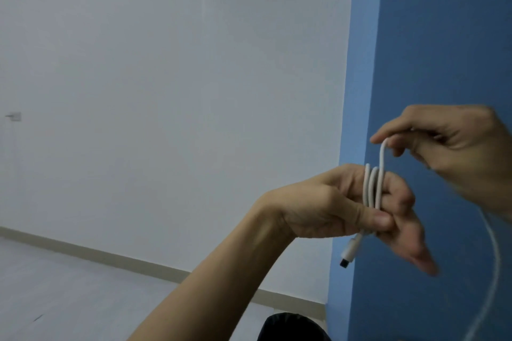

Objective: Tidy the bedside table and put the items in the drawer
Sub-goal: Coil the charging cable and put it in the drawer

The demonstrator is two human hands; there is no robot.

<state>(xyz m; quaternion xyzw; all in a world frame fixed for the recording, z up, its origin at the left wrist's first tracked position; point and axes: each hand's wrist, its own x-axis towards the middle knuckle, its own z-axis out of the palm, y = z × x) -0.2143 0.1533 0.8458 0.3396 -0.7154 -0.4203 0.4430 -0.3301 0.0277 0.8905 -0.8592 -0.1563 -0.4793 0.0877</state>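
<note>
Currently the thin white charging cable (372,188) is wound in loops around the fingers of the left hand (346,207), thumb pinning them, plug dangling below. The right hand (454,144) pinches the free length above. Keep even tension and stack loops side by side, so the coil sits flat in the drawer.
</note>
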